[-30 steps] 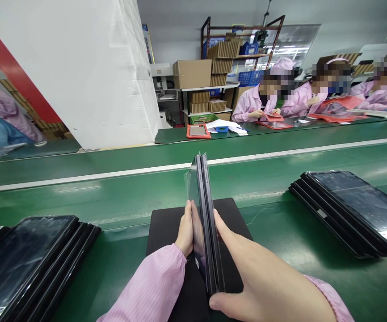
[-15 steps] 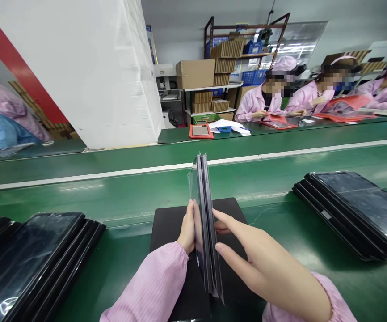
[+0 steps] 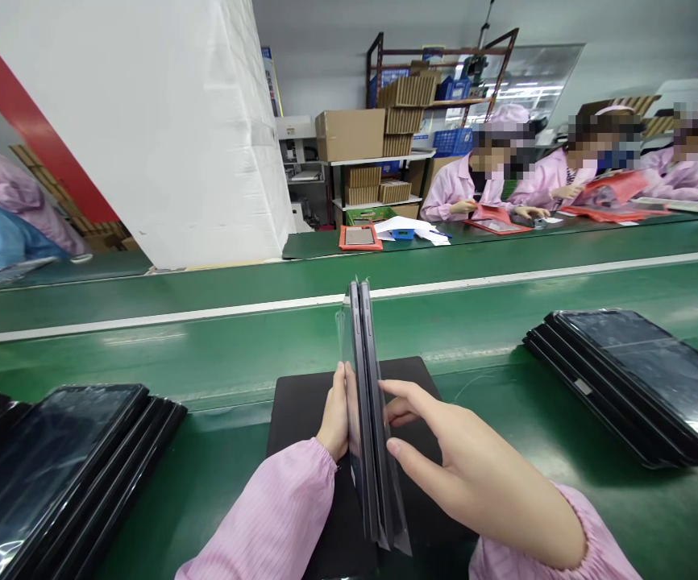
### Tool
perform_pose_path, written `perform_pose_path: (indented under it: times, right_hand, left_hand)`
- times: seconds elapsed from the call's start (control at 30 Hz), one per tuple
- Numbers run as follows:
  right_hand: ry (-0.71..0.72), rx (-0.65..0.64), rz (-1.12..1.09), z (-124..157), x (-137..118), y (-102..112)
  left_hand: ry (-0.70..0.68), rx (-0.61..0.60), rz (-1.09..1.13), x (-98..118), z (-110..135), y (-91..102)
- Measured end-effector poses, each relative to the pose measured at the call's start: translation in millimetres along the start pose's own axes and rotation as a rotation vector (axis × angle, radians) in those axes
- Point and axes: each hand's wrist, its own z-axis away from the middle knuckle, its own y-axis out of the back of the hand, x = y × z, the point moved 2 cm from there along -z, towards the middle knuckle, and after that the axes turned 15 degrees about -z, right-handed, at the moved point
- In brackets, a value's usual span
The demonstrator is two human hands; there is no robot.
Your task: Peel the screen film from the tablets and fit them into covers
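The right hand [image 3: 475, 475] has left the near end of the two thin dark tablets [image 3: 361, 338], its fingers spread loosely against their side; the left hand [image 3: 334, 412] fingers clasp them on edge.

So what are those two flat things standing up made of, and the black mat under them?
The two flat slabs look like dark grey metal or hard plastic, smooth with a dull sheen. Clear glossy film sticks out beside them. The black mat looks rubbery and matte.

2 pink finely striped sleeves [image 3: 276, 515], gathered cuffs; bare hands.
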Motion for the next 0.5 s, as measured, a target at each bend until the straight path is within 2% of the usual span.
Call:
perform_pose_path:
  times: [0.1, 0.3, 0.4, 0.5]
  right_hand:
    - [0.002, -0.003, 0.012, 1, 0, 1]
    - [-0.013, 0.004, 0.025, 4, 1, 2]
    - [-0.015, -0.002, 0.021, 4, 1, 3]
    - [-0.011, -0.001, 0.019, 5, 2, 4]
  left_hand:
    - [0.026, 0.021, 0.008, 14, 11, -8.9]
    - [0.143, 0.160, 0.014, 34, 24, -22.6]
    - [0.189, 0.188, -0.017, 40, 27, -26.5]
    - [0.193, 0.194, -0.037, 37, 27, -24.0]
